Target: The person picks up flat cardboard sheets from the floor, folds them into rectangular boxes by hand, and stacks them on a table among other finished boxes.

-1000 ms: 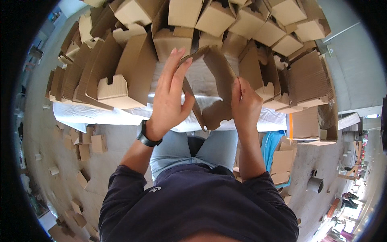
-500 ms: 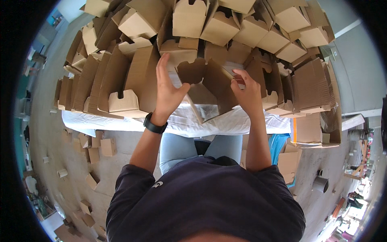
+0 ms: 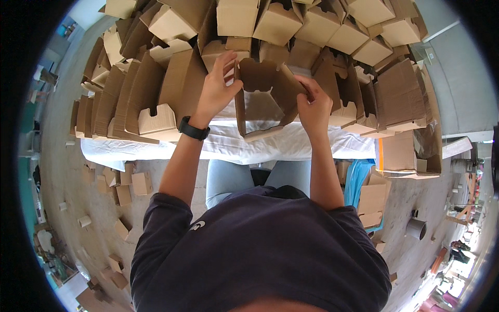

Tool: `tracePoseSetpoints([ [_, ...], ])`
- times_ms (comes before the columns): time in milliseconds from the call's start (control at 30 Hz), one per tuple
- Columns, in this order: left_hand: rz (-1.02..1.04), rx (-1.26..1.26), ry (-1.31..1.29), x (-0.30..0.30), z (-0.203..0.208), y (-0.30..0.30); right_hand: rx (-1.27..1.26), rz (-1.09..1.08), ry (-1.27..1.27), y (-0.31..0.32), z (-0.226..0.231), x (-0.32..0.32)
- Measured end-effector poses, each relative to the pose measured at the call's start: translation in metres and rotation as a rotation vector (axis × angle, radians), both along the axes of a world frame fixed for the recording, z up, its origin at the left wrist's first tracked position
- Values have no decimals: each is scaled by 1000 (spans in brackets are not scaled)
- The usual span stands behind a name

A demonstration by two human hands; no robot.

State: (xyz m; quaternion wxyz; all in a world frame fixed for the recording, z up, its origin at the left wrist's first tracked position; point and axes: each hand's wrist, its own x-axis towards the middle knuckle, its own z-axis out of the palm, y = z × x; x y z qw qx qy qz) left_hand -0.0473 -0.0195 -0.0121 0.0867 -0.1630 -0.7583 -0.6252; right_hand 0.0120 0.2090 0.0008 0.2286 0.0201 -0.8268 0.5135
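Observation:
Between my hands stands a brown cardboard box (image 3: 258, 74), open at the top, its walls squared up and its edges notched; white cloth shows through its opening. My left hand (image 3: 218, 88), with a black watch (image 3: 194, 128) at the wrist, curves round the box's left wall. Its thumb lies against that wall and the fingers reach the far left corner. On the other side, my right hand (image 3: 315, 104) pinches the top edge of the right wall between thumb and fingers. The tips of the right fingers are partly hidden.
Folded cardboard boxes (image 3: 234, 21) are stacked beyond and on both sides of my hands. White cloth (image 3: 176, 148) covers the table's near edge. A larger carton (image 3: 397, 156) stands at right, above a blue bag (image 3: 358, 182). Small boxes (image 3: 141, 183) lie on the floor at left.
The box has gone from a skewed shape to a squarer one and turned slightly. My left hand, spread beside it before, has closed in on its left wall.

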Motion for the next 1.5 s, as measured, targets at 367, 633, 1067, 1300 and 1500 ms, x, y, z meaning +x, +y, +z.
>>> tracePoseSetpoints([
  [367, -85, 118, -79, -12, -23, -1, -96, -77, -5, -4, -6, 0],
  [633, -31, -67, -25, -15, -6, 16, 89, -9, -59, 3, 4, -6],
  [1067, -82, -382, 162, -16, -6, 20, 78, 66, -51, -1, 6, -12],
  [1300, -89, -377, 173, -14, -7, 23, 429, 26, -90, -7, 18, -12],
  [1500, -101, -366, 177, -14, -5, 23, 751, 6, -99, -25, 27, -11],
])
